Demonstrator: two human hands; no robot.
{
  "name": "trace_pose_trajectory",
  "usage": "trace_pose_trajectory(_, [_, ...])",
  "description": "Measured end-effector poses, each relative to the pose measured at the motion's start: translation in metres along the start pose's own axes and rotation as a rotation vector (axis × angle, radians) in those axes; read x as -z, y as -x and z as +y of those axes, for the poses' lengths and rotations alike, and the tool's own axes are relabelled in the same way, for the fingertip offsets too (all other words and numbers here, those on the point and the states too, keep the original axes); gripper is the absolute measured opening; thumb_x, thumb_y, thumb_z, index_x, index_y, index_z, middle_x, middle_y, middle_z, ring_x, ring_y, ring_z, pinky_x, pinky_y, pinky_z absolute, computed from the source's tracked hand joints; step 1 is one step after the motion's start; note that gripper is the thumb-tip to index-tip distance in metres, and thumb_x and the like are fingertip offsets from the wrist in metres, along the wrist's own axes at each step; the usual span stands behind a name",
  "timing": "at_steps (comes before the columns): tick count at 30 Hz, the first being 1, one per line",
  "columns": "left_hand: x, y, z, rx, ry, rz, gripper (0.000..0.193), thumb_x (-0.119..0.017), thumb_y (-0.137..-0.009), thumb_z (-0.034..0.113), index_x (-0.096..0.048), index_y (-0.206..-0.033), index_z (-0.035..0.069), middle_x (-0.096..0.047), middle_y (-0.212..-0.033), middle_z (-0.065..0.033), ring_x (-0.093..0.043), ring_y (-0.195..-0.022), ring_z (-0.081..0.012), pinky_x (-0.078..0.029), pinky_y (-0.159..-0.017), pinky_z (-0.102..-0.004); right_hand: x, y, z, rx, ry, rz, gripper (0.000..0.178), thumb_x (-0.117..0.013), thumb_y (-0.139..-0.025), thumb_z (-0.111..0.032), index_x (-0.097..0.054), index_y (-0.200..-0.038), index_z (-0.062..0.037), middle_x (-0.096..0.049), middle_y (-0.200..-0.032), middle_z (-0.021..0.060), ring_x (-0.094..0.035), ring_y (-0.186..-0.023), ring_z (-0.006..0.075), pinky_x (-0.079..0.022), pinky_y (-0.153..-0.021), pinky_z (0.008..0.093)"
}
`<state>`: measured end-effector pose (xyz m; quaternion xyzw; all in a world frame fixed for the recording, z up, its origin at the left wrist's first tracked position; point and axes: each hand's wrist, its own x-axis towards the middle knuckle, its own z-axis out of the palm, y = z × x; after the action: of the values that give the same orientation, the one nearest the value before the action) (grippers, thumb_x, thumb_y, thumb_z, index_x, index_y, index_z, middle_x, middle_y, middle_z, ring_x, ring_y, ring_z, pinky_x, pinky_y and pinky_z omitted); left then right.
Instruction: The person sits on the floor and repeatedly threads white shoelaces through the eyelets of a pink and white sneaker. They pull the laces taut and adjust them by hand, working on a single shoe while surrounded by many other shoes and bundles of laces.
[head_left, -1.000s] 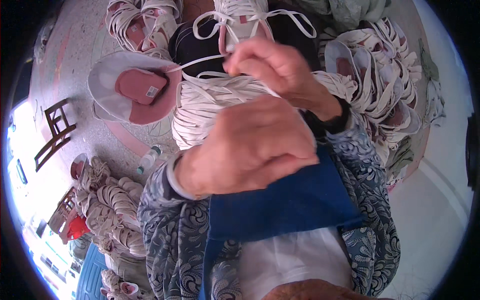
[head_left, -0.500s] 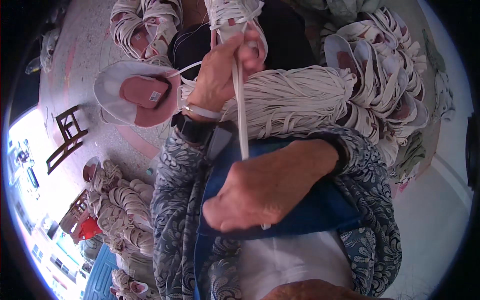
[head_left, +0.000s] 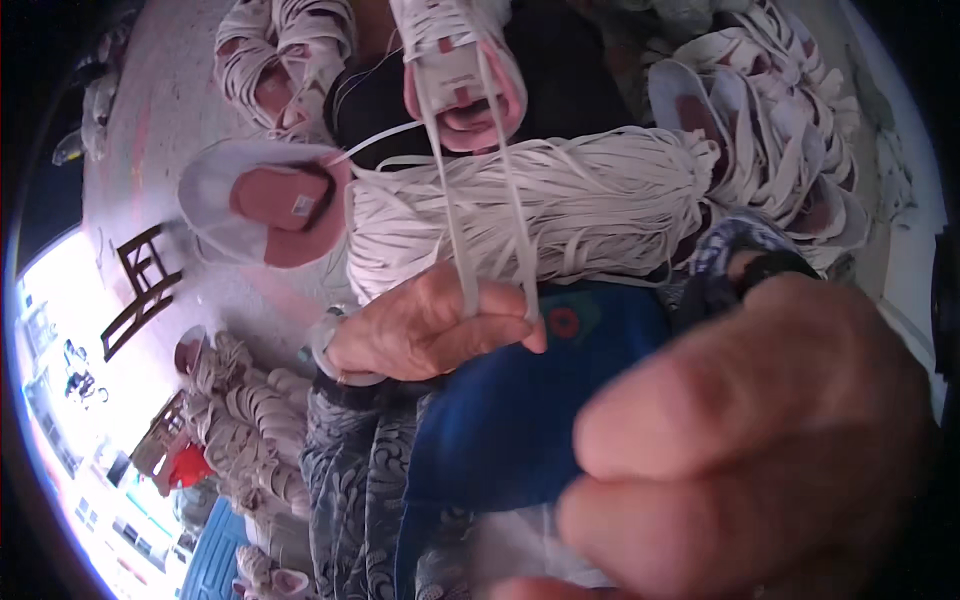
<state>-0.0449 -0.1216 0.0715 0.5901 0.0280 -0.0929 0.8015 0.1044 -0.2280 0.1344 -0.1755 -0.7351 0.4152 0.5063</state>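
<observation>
A white and pink shoe (head_left: 462, 80) rests at the top middle, its opening facing me, against my dark-clothed leg. Two flat white laces (head_left: 512, 190) stretch from it down to my left hand (head_left: 435, 325), whose fingers are closed on them, one lace at the fingertips. Large and blurred at the lower right, my right hand (head_left: 740, 450) has its fingers curled; whatever it may hold is hidden. A thick bundle of off-white laces (head_left: 600, 195) lies across my lap behind the left hand. Left of the bundle is another white shoe (head_left: 250, 200) with a pink insole.
Laced shoes are piled at the right (head_left: 760, 130), at the upper left (head_left: 285, 60) and at the lower left (head_left: 250, 410). A small wooden stool (head_left: 140, 285) stands on the floor. A blue apron (head_left: 520, 420) covers my front.
My left hand has moved from the shoe down toward me and now grips the two laces. My right hand has swung right and closer to the camera.
</observation>
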Motion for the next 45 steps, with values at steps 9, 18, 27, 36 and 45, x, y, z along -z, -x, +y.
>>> trace_pose_trajectory(9, [-0.017, -0.017, 0.021, 0.322, -0.072, 0.096, 0.02, -0.052, -0.097, 0.016, -0.066, -0.095, 0.002, -0.068, -0.086, -0.007, -0.063, -0.083, -0.0195, -0.047, -0.075, -0.0309, 0.026, 0.026, -0.084, 0.098, 0.235, 0.249, 0.015, -0.059, -0.089, -0.016, -0.064, -0.094, -0.003, -0.062, -0.079, 0.0075, -0.059, -0.061, 0.0177, -0.047, -0.056, 0.0298])
trace_pose_trajectory(18, [-0.021, -0.014, 0.009, 0.178, -0.133, 0.155, 0.025, -0.052, -0.099, 0.025, -0.064, -0.092, 0.005, -0.049, -0.063, 0.0054, -0.038, -0.051, -0.0024, -0.028, -0.047, -0.0199, 0.018, 0.026, -0.107, 0.002, 0.422, 0.422, 0.018, -0.06, -0.088, -0.02, -0.065, -0.093, -0.0035, -0.063, -0.077, 0.007, -0.059, -0.059, 0.0163, -0.047, -0.055, 0.0287])
trace_pose_trajectory(27, [-0.023, -0.033, 0.016, 0.095, -0.252, 0.045, 0.017, -0.054, -0.097, 0.018, -0.063, -0.09, 0.006, -0.056, -0.073, -0.0022, -0.055, -0.067, -0.0131, -0.042, -0.061, -0.0278, 0.053, 0.073, 0.026, -0.956, 0.123, 0.637, 0.035, -0.053, -0.097, -0.031, -0.06, -0.108, 0.0017, -0.064, -0.081, 0.0078, -0.062, -0.061, 0.0126, -0.051, -0.054, 0.024])
trace_pose_trajectory(36, [-0.009, -0.063, 0.008, -0.051, -0.479, -0.04, 0.026, -0.047, -0.097, 0.024, -0.06, -0.089, 0.003, -0.062, -0.077, -0.0113, -0.062, -0.076, -0.03, -0.048, -0.067, -0.039, 0.061, 0.071, 0.101, -0.869, -0.921, 0.744, 0.033, -0.052, -0.098, -0.024, -0.056, -0.114, 0.0048, -0.059, -0.079, 0.0027, -0.046, -0.045, 0.0022, -0.036, -0.04, 0.0178])
trace_pose_trajectory(45, [0.11, -0.065, -0.024, -0.028, -0.904, 1.051, 0.011, -0.063, -0.084, 0.012, -0.062, -0.092, 0.005, -0.06, -0.076, -0.01, -0.061, -0.064, -0.0262, -0.049, -0.06, -0.0375, 0.071, 0.065, 0.093, -0.98, -0.713, 0.715, 0.029, -0.049, -0.095, -0.017, -0.059, -0.106, 0.0075, -0.054, -0.069, 0.0009, -0.04, -0.042, 0.0018, -0.029, -0.038, 0.0169])
